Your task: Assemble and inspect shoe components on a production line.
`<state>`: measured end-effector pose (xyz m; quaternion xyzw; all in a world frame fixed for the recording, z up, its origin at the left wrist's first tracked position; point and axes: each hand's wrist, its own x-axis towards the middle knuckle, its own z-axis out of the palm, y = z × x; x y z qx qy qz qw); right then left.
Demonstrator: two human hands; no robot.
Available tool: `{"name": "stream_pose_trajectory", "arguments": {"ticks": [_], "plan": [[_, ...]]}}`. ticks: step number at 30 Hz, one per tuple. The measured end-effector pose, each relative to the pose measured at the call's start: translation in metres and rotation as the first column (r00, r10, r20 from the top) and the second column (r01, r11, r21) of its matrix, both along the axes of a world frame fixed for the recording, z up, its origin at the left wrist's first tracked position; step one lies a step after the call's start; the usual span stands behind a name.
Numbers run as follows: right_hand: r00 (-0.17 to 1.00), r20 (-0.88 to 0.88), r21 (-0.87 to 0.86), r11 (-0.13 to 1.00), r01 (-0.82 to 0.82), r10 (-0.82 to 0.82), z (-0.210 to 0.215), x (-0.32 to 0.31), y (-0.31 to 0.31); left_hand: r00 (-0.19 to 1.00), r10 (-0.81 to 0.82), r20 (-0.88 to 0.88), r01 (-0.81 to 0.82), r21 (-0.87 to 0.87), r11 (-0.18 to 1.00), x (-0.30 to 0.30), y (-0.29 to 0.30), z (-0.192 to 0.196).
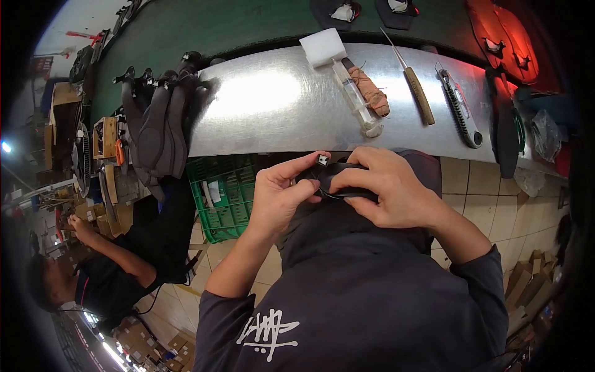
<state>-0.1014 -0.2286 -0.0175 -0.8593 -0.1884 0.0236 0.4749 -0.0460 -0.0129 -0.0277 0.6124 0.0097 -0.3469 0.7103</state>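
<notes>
Just off the near edge of a steel-topped bench [260,124], both my hands grip a black padded piece [341,173]. My left hand [277,195] pinches its left end between thumb and forefinger, where a small black fitting with white spots shows. My right hand [393,192] is closed round the piece's right part, fingers bent over it. Much of the piece is hidden by my fingers, so its full shape cannot be made out. On the bench beyond lie a clear syringe [354,93], a tape-wrapped tool [370,92], a wooden-handled awl [418,93] and a utility knife [460,111].
A white foam block [323,48] rests at the bench's far edge. Dark padded pieces [158,124] are heaped at left; orange ones [505,40] lie far right on a green surface [260,22]. Below left stands a green crate [226,214]. Another person [118,260] works at left.
</notes>
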Motion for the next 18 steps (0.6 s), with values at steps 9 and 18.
{"name": "stream_pose_trajectory", "arguments": {"ticks": [9,18], "plan": [[0.994,0.032,0.040,0.994,0.102,-0.104,-0.003,-0.006,0.006,0.997,0.040,0.061,-0.042,0.030,0.999,-0.002,-0.006,0.007],[0.921,0.335,-0.031,0.975,0.219,-0.197,-0.011,-0.010,0.015,0.977,0.050,-0.208,-0.049,0.011,0.999,0.007,-0.005,0.014]]}}
